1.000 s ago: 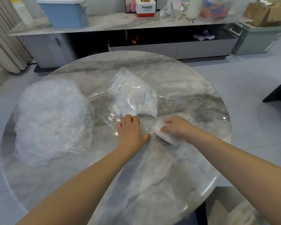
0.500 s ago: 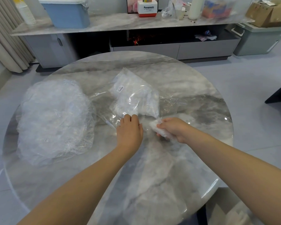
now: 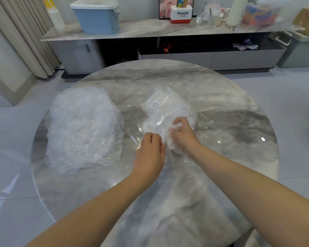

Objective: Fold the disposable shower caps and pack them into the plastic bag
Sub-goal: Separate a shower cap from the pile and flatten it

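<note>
On the round grey marble table [image 3: 212, 202], the left hand [image 3: 149, 154] pinched the near edge of the one clear plastic bag [image 3: 165, 111] while the right hand [image 3: 183, 135] gripped one folded white shower cap [image 3: 169, 142] at its mouth. Farther left lay one heap of loose translucent shower caps [image 3: 84, 127].

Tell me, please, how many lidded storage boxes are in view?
2: a blue box on the long shelf at upper left, and a grey-green box on the floor at far right. Others may be hidden.
</note>
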A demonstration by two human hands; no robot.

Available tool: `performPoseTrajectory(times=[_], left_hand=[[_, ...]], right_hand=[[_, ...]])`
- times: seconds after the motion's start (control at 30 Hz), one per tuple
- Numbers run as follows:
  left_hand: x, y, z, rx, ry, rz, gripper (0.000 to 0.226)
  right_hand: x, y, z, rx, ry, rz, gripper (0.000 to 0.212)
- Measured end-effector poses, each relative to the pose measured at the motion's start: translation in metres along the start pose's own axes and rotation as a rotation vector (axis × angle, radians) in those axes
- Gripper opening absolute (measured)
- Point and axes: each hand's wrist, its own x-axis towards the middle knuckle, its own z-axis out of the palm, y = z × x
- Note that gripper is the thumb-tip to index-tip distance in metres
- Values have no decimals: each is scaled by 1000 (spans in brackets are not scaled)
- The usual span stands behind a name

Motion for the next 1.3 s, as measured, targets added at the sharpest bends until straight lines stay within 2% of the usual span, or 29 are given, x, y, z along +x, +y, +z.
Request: performPoseTrajectory(times=[0.17, 0.3, 0.37, 0.47, 0.53, 0.63, 0.7, 0.8, 0.97, 1.03, 1.13, 1.3], left_hand=[[-10, -10, -3, 0, -11, 69, 8], [-15, -22, -6, -20, 5, 88, 12], [-17, -28, -6, -21, 5, 102, 12], [-20, -36, -2, -18, 14, 152, 9], [-22, -40, 1, 22, -10, 208, 8], [-26, -45, 6, 85, -104, 249, 46], [-28, -46, 7, 111, -164, 234, 61], [-29, -48, 7, 24, -243, 158, 51], [-31, -51, 12, 87, -214, 228, 54], [-30, -48, 12, 130, -247, 208, 46], [-26, -40, 7, 76, -275, 74, 23], [-23, -37, 5, 46, -315, -36, 33]], right_hand=[[13, 6, 21, -225, 62, -254, 20], [29, 16, 26, -562, 14, -376, 51], [35, 23, 25, -811, -21, -313, 65], [42, 33, 25, -1088, 13, -276, 68], [42, 34, 28, -1118, 49, -306, 66], [44, 41, 31, -1135, 82, -314, 67], [47, 42, 33, -1198, 135, -323, 71], [55, 36, 40, -1180, 217, -310, 71], [62, 36, 45, -1153, 246, -348, 66], [53, 34, 44, -1130, 180, -307, 71], [39, 34, 39, -1135, 134, -286, 87], [-5, 44, 22, -1156, 25, -433, 72]])
